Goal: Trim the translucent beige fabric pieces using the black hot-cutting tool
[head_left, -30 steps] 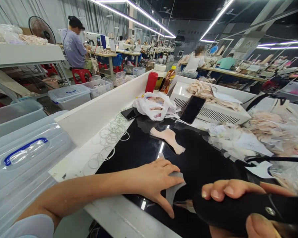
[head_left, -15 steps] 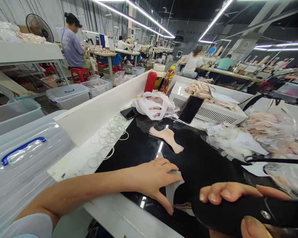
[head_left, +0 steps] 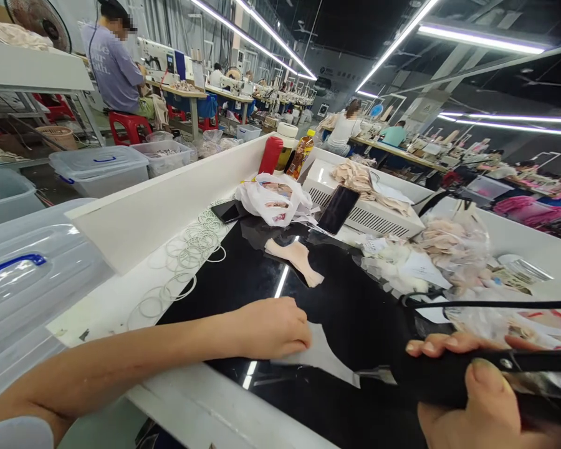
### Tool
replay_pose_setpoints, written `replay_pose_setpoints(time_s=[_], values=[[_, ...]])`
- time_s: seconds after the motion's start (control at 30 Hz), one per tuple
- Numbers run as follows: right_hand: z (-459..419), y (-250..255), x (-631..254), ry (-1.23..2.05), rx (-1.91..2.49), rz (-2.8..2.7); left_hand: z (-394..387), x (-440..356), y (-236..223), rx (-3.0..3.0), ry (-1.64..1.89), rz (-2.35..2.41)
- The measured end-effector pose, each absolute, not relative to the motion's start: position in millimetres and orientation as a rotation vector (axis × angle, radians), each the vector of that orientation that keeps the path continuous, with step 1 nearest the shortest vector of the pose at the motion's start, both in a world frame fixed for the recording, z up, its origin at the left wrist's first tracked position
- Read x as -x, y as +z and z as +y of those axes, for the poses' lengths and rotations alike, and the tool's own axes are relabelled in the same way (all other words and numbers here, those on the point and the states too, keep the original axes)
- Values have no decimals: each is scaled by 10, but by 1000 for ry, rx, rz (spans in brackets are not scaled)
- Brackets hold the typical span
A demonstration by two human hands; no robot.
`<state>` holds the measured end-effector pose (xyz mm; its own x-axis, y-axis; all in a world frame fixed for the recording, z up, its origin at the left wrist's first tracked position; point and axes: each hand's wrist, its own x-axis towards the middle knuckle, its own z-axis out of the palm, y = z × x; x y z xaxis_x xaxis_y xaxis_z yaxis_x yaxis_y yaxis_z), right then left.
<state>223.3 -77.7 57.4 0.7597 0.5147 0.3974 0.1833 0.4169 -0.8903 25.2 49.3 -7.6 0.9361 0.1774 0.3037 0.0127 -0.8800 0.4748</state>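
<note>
A curved grey fabric piece [head_left: 327, 354] lies on the glossy black work surface [head_left: 355, 312] in the head view. My left hand [head_left: 278, 327] is closed on its left end, with the fingertips partly hidden. In my right hand [head_left: 486, 380] is a black-handled tool [head_left: 449, 377] with a thin, flat metal tip; its exact kind is unclear. That tip meets or nearly meets the right corner of the grey piece. Farther back on the black surface lies a stack of beige fabric pieces [head_left: 297, 259] of similar curved shape.
Pale elastic loops [head_left: 191, 249] lie along the left border. Behind are a white plastic bag [head_left: 275, 199], a phone [head_left: 339, 209] and bottles [head_left: 303, 153]. Bagged pieces [head_left: 453, 234] and a black cord [head_left: 495, 304] occupy the right. Clear bins [head_left: 98, 168] stand left; people sit at sewing machines beyond.
My left hand has gone from spread fingers over the grey piece to a closed grip on its left end. The piece has turned to lie more crosswise. My right hand has shifted right; the view has swung.
</note>
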Motion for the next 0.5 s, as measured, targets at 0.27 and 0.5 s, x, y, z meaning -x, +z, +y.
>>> replay_pose_setpoints(time_s=[0.27,0.5], values=[[-657,683,-1988,232,1076,-653,436,-258,-87,-2564,434,3],[-691,589,-1749,305,1007,-771,448,-233,-50,-2495,299,10]])
